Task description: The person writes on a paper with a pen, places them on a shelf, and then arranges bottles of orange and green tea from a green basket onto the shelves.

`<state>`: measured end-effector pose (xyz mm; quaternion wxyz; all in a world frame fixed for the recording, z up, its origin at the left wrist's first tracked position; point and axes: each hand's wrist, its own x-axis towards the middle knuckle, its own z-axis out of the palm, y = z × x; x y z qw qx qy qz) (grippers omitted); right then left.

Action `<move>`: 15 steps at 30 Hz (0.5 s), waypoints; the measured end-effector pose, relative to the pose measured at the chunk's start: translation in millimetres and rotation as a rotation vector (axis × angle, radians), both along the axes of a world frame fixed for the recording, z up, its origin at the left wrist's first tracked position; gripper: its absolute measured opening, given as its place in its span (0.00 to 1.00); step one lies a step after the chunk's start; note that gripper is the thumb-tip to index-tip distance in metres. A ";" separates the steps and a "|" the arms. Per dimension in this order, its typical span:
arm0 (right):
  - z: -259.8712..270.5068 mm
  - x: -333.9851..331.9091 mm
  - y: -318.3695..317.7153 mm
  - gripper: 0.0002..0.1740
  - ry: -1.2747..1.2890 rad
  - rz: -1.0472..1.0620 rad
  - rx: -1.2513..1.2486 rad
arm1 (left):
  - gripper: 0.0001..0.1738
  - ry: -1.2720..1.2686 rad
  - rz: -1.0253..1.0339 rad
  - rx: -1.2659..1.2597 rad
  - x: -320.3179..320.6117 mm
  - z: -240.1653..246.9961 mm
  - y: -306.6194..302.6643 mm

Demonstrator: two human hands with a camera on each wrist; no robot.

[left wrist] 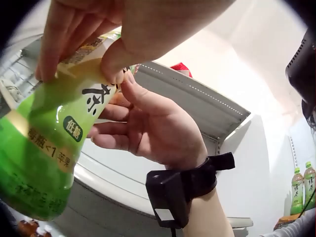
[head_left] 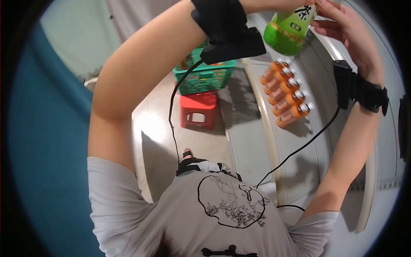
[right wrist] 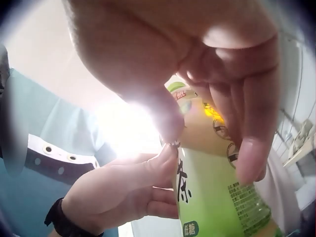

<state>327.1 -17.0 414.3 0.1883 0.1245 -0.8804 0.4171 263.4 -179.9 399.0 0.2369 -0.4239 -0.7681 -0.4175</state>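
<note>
A green tea bottle with a green and yellow label is tilted between my two hands. My left hand grips it around the upper part; in the left wrist view the thumb lies on the label and the fingers wrap the far side. Opposite it is my right hand, its thumb and fingers around the bottle's upper side. In the left wrist view both thumb tips meet at the label. From the right wrist, the bottle's cap end is partly covered by my right hand.
Below the bottle, several orange drink bottles with white caps stand grouped on a pale shelf. A green basket sits on a red stool to the left. More green tea bottles stand at the left wrist view's right edge.
</note>
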 end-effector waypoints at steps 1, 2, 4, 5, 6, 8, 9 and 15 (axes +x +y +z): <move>-5.2 -17.9 -29.6 0.19 -0.024 0.000 0.020 | 0.18 -0.015 0.028 0.015 -12.6 -8.5 -29.2; -15.1 -44.9 -40.8 0.20 -0.087 0.015 -0.017 | 0.18 -0.045 0.040 0.076 -27.1 -22.3 -43.8; -12.6 -67.6 -71.6 0.20 -0.142 0.054 -0.048 | 0.16 -0.040 0.042 0.097 -21.8 -21.5 -94.9; -21.8 -91.6 -76.7 0.26 -0.121 0.104 0.034 | 0.16 -0.048 0.044 0.099 -38.9 -29.8 -107.9; -30.0 -115.5 -80.0 0.32 -0.100 0.147 0.108 | 0.16 -0.081 0.095 0.081 -60.9 -36.3 -115.1; -46.1 -138.5 -86.2 0.32 -0.090 0.169 0.099 | 0.16 -0.118 0.169 0.064 -83.4 -52.9 -117.7; -53.7 -146.8 -86.2 0.32 -0.077 0.184 0.089 | 0.15 -0.084 0.188 0.090 -92.4 -61.9 -115.9; -77.7 -192.3 -128.1 0.31 -0.107 0.225 0.093 | 0.16 -0.179 0.221 0.056 -122.4 -78.3 -161.7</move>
